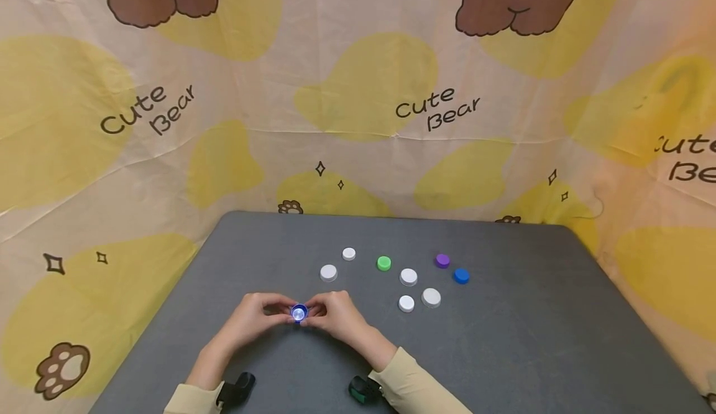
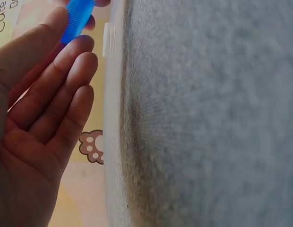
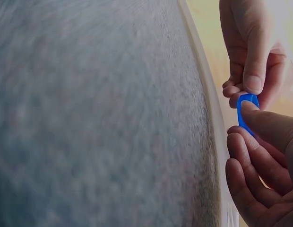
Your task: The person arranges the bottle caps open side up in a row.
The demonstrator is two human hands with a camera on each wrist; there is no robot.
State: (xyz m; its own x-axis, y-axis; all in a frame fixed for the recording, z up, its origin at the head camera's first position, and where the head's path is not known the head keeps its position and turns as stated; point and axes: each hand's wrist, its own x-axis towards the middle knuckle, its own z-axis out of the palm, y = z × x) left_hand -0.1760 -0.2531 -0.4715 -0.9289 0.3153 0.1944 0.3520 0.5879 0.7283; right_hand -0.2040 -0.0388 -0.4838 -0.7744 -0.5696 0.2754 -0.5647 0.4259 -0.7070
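Note:
Both hands pinch one blue bottle cap (image 1: 299, 312) between them, held over the near left part of the table. From the head view its hollow inside is visible. My left hand (image 1: 252, 321) grips the cap's left side between thumb and fingertips. On the opposite side, my right hand (image 1: 338, 316) does the same. Ridges run along the edge of the cap (image 2: 78, 21) in the left wrist view, where the other left fingers lie loosely bent below. In the right wrist view the right thumb partly covers the cap (image 3: 247, 98).
On the grey table (image 1: 520, 339) lie several white caps (image 1: 431, 298), a green cap (image 1: 383, 263), a purple cap (image 1: 442, 261) and another blue cap (image 1: 461, 276), all beyond or right of the hands. A printed cloth (image 1: 358, 91) hangs behind the table.

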